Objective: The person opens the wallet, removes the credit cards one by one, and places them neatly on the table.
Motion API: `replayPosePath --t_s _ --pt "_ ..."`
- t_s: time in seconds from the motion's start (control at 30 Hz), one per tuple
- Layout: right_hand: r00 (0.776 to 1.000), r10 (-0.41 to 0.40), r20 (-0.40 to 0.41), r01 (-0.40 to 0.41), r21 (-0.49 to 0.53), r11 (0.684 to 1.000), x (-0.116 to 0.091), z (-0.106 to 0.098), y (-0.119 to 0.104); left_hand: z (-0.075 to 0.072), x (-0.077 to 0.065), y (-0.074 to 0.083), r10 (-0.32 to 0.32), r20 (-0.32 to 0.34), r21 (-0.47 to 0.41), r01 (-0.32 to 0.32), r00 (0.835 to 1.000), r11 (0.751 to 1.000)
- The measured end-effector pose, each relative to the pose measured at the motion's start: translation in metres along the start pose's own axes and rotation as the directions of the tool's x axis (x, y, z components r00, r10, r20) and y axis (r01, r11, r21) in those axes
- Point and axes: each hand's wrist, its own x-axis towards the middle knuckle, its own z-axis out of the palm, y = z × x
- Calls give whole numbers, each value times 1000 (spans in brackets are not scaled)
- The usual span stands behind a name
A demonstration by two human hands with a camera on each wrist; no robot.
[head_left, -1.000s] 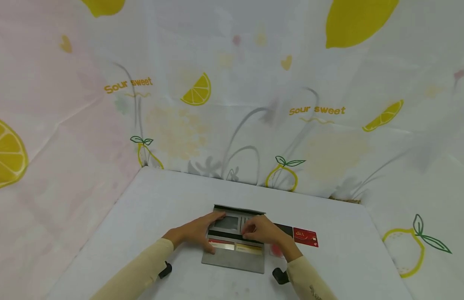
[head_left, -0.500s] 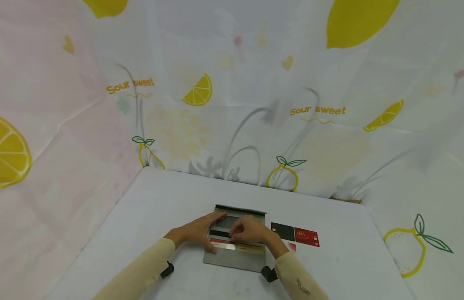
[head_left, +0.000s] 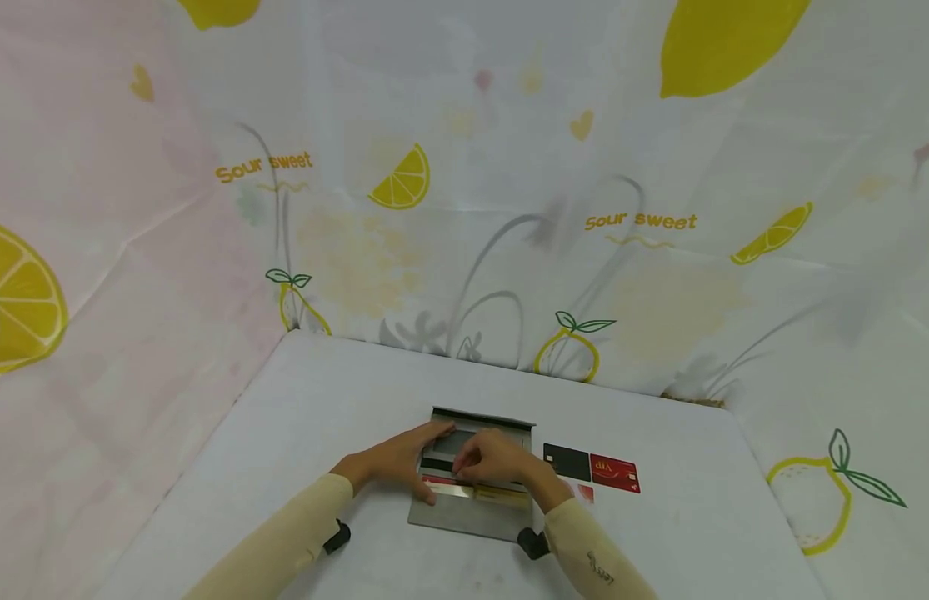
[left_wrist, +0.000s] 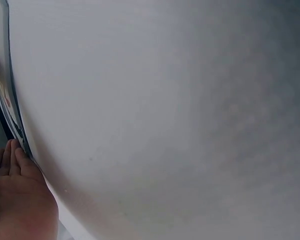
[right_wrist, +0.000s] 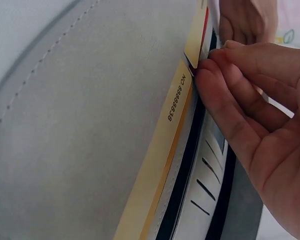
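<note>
- around us hangs a white and pale-pink cloth backdrop (head_left: 494,167) printed with yellow lemons.
- below it spreads a flat white table (head_left: 696,517).
- on that, before the person, a grey leather-like wallet (head_left: 471,518) lies open, with a dark grey window pocket (head_left: 451,442) toward its far side and two card slots nearer.
- the left hand (head_left: 392,458) is spread over the wallet's left edge, thumb apart from fingers.
- the right hand (head_left: 501,460) reaches in from the right, fingers bent and tips bunched; whether they pinch a card i can't tell.
- a cream card with a red edge (head_left: 449,490) sits in the left slot, long edge running left to right; the right fingertips are at its far edge, toward its right end, the left thumb by its left end.
- a cream-and-gold numbered card (right_wrist: 162,145) sits in the right slot.
- loose, right of the wallet: a black card (head_left: 566,462), a red "vip" card (head_left: 616,473) just beside it, and a pale-and-red card (head_left: 586,492), partly hidden behind the right wrist.
</note>
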Motion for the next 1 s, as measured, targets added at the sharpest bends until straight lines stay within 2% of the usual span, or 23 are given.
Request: replayPosePath --t_s 0.13,0.37,0.6,0.73,1.0 --pt "1000 24 13 -23 -24 999 3 1 -2 0 1 2 7 2 -8 -7 1000 1000" --pt "998 -5 69 12 -106 994 6 3 -9 2 2 0 -4 2 0 4 1000 1000" --pt "995 47 88 -25 -235 972 13 5 -18 2 3 0 16 -10 -7 -16 1000 1000" --pt "992 93 90 -69 -239 969 16 6 -21 1 2 1 5 -15 -21 -5 1000 1000" --pt "986 135 101 -105 -254 961 18 7 -26 1 -1 2 -14 -4 -23 14 1000 1000"
